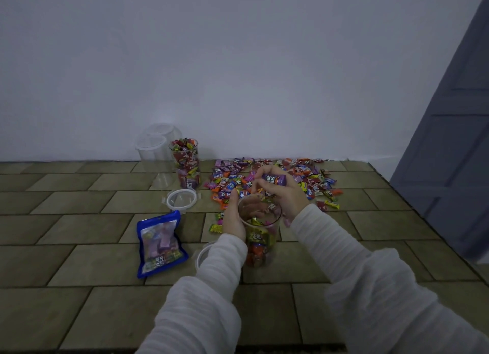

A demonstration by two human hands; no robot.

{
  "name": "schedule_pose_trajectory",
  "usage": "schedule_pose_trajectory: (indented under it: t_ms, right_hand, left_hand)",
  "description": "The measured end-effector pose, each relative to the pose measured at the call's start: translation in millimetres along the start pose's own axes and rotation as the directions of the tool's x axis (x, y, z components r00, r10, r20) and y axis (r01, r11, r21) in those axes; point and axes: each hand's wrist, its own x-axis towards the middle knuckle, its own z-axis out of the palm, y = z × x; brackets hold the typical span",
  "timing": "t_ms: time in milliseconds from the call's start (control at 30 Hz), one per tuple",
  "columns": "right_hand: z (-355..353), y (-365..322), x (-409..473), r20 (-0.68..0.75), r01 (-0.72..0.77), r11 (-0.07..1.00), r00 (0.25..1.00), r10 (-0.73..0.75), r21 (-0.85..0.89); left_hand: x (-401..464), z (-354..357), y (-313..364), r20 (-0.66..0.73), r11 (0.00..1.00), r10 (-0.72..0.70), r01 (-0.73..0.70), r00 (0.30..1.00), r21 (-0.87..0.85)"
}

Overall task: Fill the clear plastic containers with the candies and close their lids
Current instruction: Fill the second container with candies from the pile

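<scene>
From my remote seat the pale wall fills most of the view, with a grey door cut off by the right edge. Below runs the brick-patterned floor, its near edge lost in a dark strip at the bottom.

Against the wall I see the loose candies spread in a wide heap; the middle of the heap is hidden behind my hands. Left of it stands a full container, packed to its rim and lidless. Behind that are two empty containers, so clear that I can hardly trace their outlines or tell whether they touch.

A blue candy bag lies flat on the floor, left of my arms. A white lid ring lies between the bag and the full container; a second lid peeks out beside my left sleeve, mostly covered.

The container being filled stands upright in front of me, partly filled, mouth open. My left hand wraps its left wall near the rim, fingers curled behind the plastic and blurred through it. My right hand hovers over the mouth, palm turned inward, fingers curled around a purple candy and a few more that I cannot count.
</scene>
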Motion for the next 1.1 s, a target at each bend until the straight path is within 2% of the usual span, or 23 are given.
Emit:
schedule_pose_trajectory:
  t_ms: [100,233,433,533,667,800,933,1100]
  right_hand:
    - [-2.0,3.1,-1.7,0.008,0.036,0.999,0.999,-0.036,-0.029]
    - [-2.0,11.7,-3.4,0.026,0.076,0.976,0.997,-0.072,-0.205]
    - [-6.4,16.9,-4.6,0.12,0.192,0.857,0.981,-0.152,-0.479]
    - [-8.2,21.1,-6.6,0.125,0.228,0.835,0.974,-0.191,-0.5]
    - [-11.4,23.5,-6.4,0.049,0.269,0.824,0.958,-0.283,-0.499]
    - [-22.5,21.4,-5.7,-0.047,0.168,0.871,0.976,-0.213,-0.462]
    - [-36.3,21.0,-6.2,-0.08,0.108,0.896,0.984,-0.157,-0.431]
    - [-63.6,29.9,-0.8,-0.101,0.059,0.896,0.988,-0.115,-0.441]
  left_hand:
    - [0.8,1.8,0.4,-0.018,1.0,-0.006,0.005,1.0,-0.013]
    - [-3.5,2.3,2.6,-0.015,0.998,-0.041,0.04,0.999,-0.039]
    - [-3.4,-1.0,1.7,-0.044,1.0,-0.024,0.025,0.999,0.004]
    - [-2.3,-1.6,1.1,-0.036,0.999,-0.025,0.026,0.999,0.027]
    - [-5.9,-0.7,6.2,0.005,0.997,-0.047,0.046,0.999,0.059]
    - [-9.0,-1.6,15.3,0.04,0.994,-0.051,0.046,0.998,0.104]
    - [-14.3,4.9,44.4,0.03,0.943,0.129,-0.132,0.991,0.306]
    - [-33.1,41.9,76.2,0.055,0.861,0.314,-0.309,0.948,0.404]
